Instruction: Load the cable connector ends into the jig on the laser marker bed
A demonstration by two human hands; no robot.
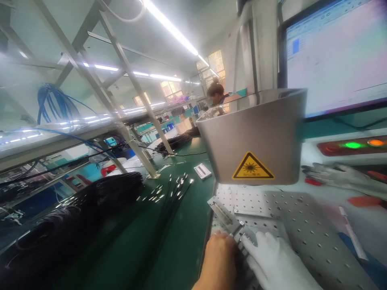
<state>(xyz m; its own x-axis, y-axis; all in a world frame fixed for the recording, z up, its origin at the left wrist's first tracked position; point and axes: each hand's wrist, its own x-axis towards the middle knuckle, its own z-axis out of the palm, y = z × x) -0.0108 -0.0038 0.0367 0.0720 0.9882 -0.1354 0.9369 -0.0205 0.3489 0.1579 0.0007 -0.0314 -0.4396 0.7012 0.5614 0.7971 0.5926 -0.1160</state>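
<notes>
1. Left hand (218, 259), bare, sits at the bottom edge on the near end of the metal jig (225, 217). Fingers are curled down onto it; can't tell whether they pinch anything.
2. Right hand (272, 262), white glove, lies just right of the left, touching it. Fingers are spread flat, tips on the jig's near end, not closed on anything.
3. The jig is a narrow strip, running diagonally up-left from the fingertips. Its far end is clear of both hands.
4. The jig sits on the perforated plate (305, 225), near the plate's left edge.
5. Laser head (254, 133) with a yellow warning label (252, 167) hangs over the plate, above and beyond the hands, well apart from them.
6. Monitor (335, 52) is top right; the panel (352, 146) below it shows green and orange lights.
7. A spare glove (341, 177) lies right of the laser head, beside red-handled tools.
8. Green bench (181, 241) to the left holds black cables (173, 197) with metal tips, fanned out near the plate, and a large black cable bundle (99, 197) further left.
9. Another person (216, 94) sits at the far end of the bench.
</notes>
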